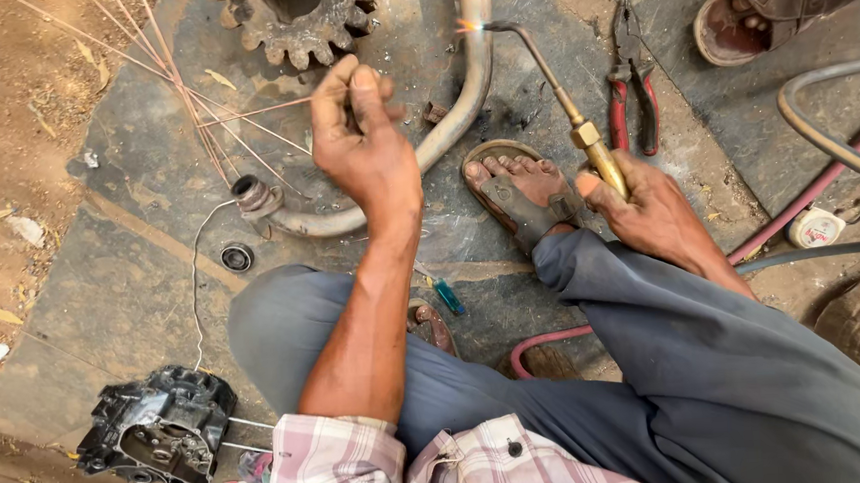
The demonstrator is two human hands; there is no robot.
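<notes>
Now the right hand [652,213] at centre right is clenched around the brass handle of a lit gas torch [566,104], its small flame near the top centre beside a bent grey metal pipe [462,110]; the left hand [364,141], mid-frame, pinches a thin coppery filler rod [253,111] between curled fingertips. Best, I'd judge, to hold the flame steady on the pipe, clear of the sandalled foot [521,191] and red-handled pliers [632,90]
</notes>
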